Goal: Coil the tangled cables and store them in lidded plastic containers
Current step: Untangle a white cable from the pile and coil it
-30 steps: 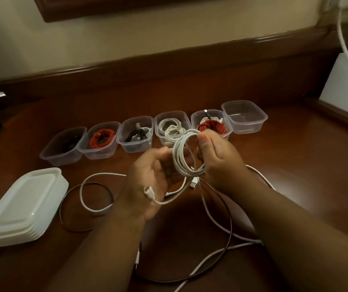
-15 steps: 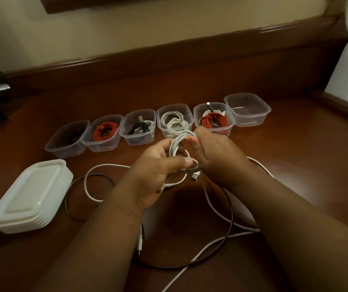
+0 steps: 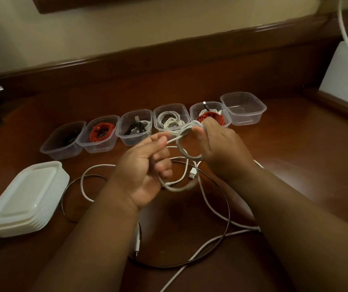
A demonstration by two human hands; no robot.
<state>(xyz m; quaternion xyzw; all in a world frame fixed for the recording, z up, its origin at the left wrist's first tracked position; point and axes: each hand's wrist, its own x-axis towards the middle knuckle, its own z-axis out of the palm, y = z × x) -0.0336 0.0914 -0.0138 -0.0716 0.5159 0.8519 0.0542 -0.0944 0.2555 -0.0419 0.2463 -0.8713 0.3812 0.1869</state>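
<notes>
Since the earlier frame, the left hand (image 3: 145, 165) has drawn away from the right hand (image 3: 221, 148), pulling a strand taut. Right-hand fingers are curled round the white cable coil (image 3: 186, 142), held above the tabletop centre; left fingers pinch the free strand of the white cable (image 3: 169, 141). Loose white and dark cable (image 3: 228, 209) lie on the tabletop toward its near edge. Risk: the trailing length snags on the dark cable — the coil slackens or unwinds. One empty container (image 3: 243, 108) stands at the right end of the row near the far edge.
</notes>
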